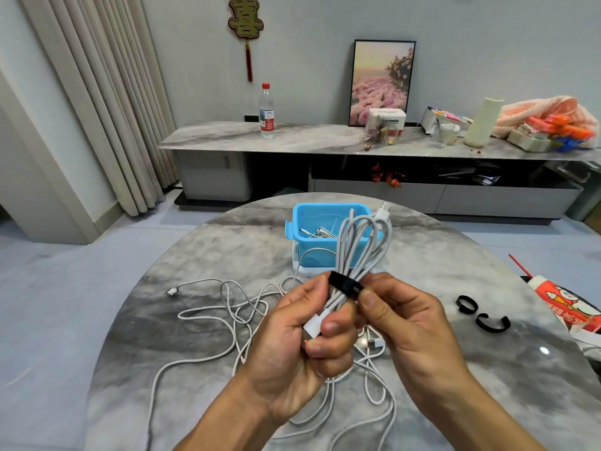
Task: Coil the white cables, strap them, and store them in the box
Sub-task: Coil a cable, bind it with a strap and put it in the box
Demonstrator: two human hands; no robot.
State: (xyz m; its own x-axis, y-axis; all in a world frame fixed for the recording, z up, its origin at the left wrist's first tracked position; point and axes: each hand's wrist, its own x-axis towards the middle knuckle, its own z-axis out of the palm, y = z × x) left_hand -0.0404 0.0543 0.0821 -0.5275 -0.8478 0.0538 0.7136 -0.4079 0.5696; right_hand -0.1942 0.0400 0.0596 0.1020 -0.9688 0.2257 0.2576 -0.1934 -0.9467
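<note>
Loose white cables (234, 320) sprawl in a tangle over the round marble table (162, 385), running under both hands and off toward the near edge. Two spare black straps (466, 304) lie curled on the table to the right, well apart from the hands, and a red-and-white printed packet (569, 304) sits at the table's right edge. Behind the hands stands the blue box (312, 229), open, with a few white cable ends already lying inside it; the held coil rises in front of it and hides part of its right wall. Farther back, a long marble sideboard (292, 138) carries a water bottle (266, 112), a framed flower picture (382, 83) and assorted clutter.

The coiled cable (361, 245) is a bundle of white loops held upright above the table, its connector poking out at the top. A black strap (344, 283) wraps round its lower part. The left hand (292, 346) grips the bundle's base, fingers curled tight round it with a white plug showing between them. The right hand (406, 320) pinches the strap's end between thumb and fingers
</note>
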